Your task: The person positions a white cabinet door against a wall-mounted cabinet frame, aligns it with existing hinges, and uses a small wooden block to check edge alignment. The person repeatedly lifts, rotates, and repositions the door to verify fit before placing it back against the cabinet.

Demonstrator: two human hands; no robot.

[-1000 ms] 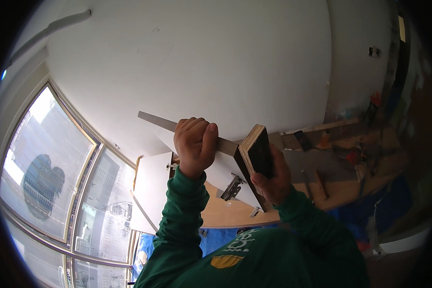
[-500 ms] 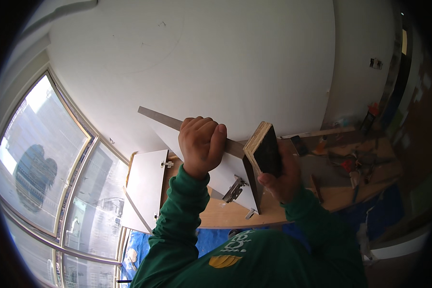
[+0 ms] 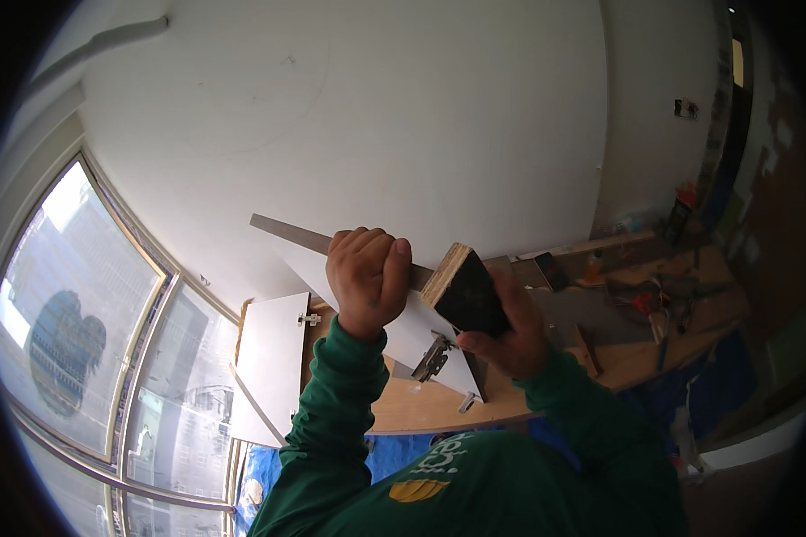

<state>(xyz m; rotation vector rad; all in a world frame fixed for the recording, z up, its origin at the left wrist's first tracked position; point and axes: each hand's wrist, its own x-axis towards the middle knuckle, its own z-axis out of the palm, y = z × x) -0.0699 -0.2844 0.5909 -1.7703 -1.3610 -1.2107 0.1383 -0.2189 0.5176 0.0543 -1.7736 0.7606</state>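
Note:
A white cabinet door [image 3: 464, 374] stands tilted on edge above the workbench, its long grey edge rising to the upper left. My left hand [image 3: 367, 279] is closed over that upper edge. A metal hinge [image 3: 432, 356] is fixed on the door's face, close to its near end. My right hand [image 3: 518, 336] grips a thick plywood block [image 3: 471, 294], dark on its broad face with raw layers along its side. The block sits against the near end of the door's upper edge; exact contact is hard to see.
A second white door [image 3: 270, 349] with a hinge leans on the left by the window. On the wooden workbench [image 3: 501, 408], a phone [image 3: 551, 272] and a heap of tools [image 3: 661, 302] lie to the right. Blue sheeting [image 3: 390, 455] covers floor below.
My right hand has brought the plywood block left and down onto the end of the door's edge, tilting it. My left hand keeps its hold, slightly lower in the picture.

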